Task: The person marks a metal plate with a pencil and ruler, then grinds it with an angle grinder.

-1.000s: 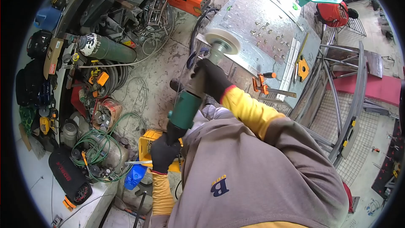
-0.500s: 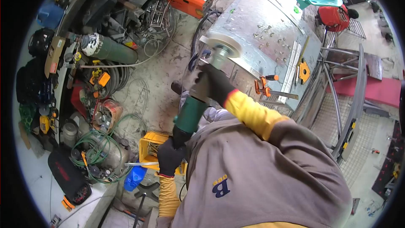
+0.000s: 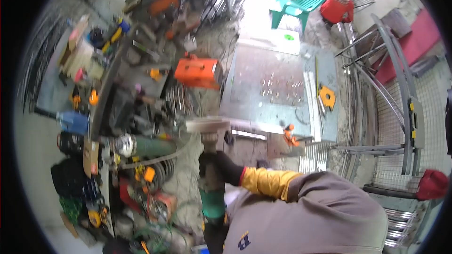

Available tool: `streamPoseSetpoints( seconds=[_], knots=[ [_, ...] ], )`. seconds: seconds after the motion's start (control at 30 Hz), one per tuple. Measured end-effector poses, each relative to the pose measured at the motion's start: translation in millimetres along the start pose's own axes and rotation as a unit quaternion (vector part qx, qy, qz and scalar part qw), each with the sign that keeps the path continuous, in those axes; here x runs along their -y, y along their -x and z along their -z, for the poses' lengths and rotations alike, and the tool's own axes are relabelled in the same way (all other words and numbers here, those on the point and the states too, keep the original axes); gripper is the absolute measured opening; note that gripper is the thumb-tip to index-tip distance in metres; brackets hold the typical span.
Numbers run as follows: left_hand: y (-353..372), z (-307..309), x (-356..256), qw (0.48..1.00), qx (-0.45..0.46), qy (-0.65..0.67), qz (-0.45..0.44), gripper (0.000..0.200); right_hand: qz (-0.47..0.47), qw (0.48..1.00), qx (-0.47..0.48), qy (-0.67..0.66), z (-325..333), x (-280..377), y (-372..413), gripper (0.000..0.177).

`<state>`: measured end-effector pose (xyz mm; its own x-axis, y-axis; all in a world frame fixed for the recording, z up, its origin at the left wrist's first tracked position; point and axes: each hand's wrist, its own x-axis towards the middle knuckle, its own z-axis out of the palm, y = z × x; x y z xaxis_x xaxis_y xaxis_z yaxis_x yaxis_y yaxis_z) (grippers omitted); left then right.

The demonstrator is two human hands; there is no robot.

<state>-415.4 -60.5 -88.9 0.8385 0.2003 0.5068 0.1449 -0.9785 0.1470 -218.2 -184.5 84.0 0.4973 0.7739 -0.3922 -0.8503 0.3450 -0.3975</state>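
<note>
A green-bodied angle grinder (image 3: pixel 213 203) is upright in the lower middle of the head view, its pale wheel (image 3: pixel 197 125) seen nearly edge-on and blurred. My right hand (image 3: pixel 213 165), in a dark glove, is closed around the front of the grinder just below the wheel. My left hand (image 3: pixel 214 236), also dark-gloved, grips the rear end at the bottom edge, partly out of frame. Just right of the wheel, a pale metal strip (image 3: pixel 259 126) runs along the near edge of the metal-topped table (image 3: pixel 245 99). An orange clamp (image 3: pixel 291 136) sits at that edge.
An orange machine case (image 3: pixel 198 72) stands left of the table. A green plastic chair (image 3: pixel 301 2) is at the back, beside a person in red (image 3: pixel 337 7). Metal frames (image 3: pixel 395 84) stand at right. A green gas cylinder (image 3: pixel 153 146) and cluttered tools lie left.
My view has tilted up and shifted, so the table and chair appear lower. The grinder has turned more upright, its wheel now edge-on near the table's near-left corner. Both hands keep their hold.
</note>
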Motion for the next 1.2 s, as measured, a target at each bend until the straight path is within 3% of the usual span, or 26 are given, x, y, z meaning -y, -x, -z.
streamPoseSetpoints(
  seconds=[0.03,0.07,0.13,0.17,0.2,0.23,0.37,0.47,0.5,0.57,0.63,0.67,0.7,0.73,0.77,0.83,0.97,1.03,1.1,1.17,1.2],
  knots=[
    [-46.2,-24.8,-1.2,0.981,0.06,0.165,0.081,0.03,-0.012,1.0,0.01,-0.018,1.1,1.9,-2.7,0.017],
    [-99.8,-11.7,-15.1,0.982,0.046,0.173,0.067,0.03,0.007,1.0,0.014,-0.009,2.1,-0.1,-6.9,0.017],
    [-112.0,43.6,-13.0,0.925,0.131,0.305,0.183,0.03,0.04,0.994,0.082,-0.06,-4.9,10.2,-34.5,0.017],
    [-163.0,67.6,-29.3,0.88,0.184,0.363,0.243,0.031,0.051,0.994,0.084,-0.051,-11.4,14.0,-43.1,0.017],
    [-162.6,58.3,-17.0,0.934,0.083,0.304,0.169,0.044,0.051,0.993,0.092,-0.059,-21.2,16.9,-52.4,0.017],
    [-170.0,45.1,-1.7,0.934,0.078,0.311,0.158,0.044,0.051,0.991,0.1,-0.067,-31.4,20.7,-63.5,0.018],
    [-206.5,38.4,47.9,0.932,0.107,0.324,0.124,0.044,0.084,0.984,0.152,-0.026,-62.1,30.9,-104.9,0.018],
    [-156.9,55.9,132.8,0.93,0.142,0.322,0.103,0.044,0.1,0.984,0.148,-0.029,-72.6,37.0,-127.2,0.027],
    [-282.0,47.9,73.9,0.93,0.153,0.321,0.097,0.044,0.102,0.983,0.148,-0.03,-72.7,41.3,-133.6,0.032],
    [-270.8,54.4,106.5,0.927,0.179,0.318,0.085,0.044,0.107,0.983,0.143,-0.034,-75.2,47.6,-145.1,0.042],
    [-208.5,70.7,161.3,0.919,0.231,0.311,0.076,0.045,0.15,0.983,0.105,-0.017,-99.5,61.6,-142.4,0.032],
    [-128.9,96.8,242.6,0.912,0.265,0.305,0.073,0.045,0.2,0.974,0.102,-0.006,-96.0,60.3,-155.5,0.028],
    [-98.4,139.2,293.3,0.905,0.296,0.296,0.069,0.045,0.217,0.974,0.066,-0.027,-105.4,65.2,-153.8,0.03],
    [-81.3,128.2,314.4,0.899,0.32,0.291,0.065,0.045,0.25,0.968,0.015,-0.009,-115.5,71.2,-150.5,0.033],
    [-89.1,127.7,306.2,0.893,0.343,0.284,0.061,0.045,0.252,0.968,0.004,-0.021,-123.7,78.4,-147.9,0.033],
    [-114.3,137.2,282.8,0.879,0.392,0.265,0.054,0.045,0.332,0.89,-0.23,0.214,-129.9,84.9,-144.9,0.03],
    [-78.2,170.2,343.9,0.86,0.451,0.234,0.04,0.045,0.304,0.905,-0.252,0.156,-84.5,84.7,-161.3,0.034],
    [-61.2,172.3,365.0,0.855,0.463,0.23,0.032,0.046,0.239,0.906,-0.334,0.099,-61.9,82.9,-161.1,0.026],
    [-67.1,153.9,372.6,0.852,0.472,0.226,0.016,0.046,0.263,0.901,-0.341,0.052,-51.4,92.1,-162.9,0.019],
    [-267.9,63.6,177.8,0.851,0.481,0.21,0.001,0.046,0.255,0.922,-0.284,-0.061,-23.1,102.2,-182.3,0.014],
    [-282.4,58.8,175.5,0.85,0.486,0.203,-0.003,0.046,0.273,0.927,-0.225,-0.123,-19.5,113.4,-183.4,0.012]
  ],
)
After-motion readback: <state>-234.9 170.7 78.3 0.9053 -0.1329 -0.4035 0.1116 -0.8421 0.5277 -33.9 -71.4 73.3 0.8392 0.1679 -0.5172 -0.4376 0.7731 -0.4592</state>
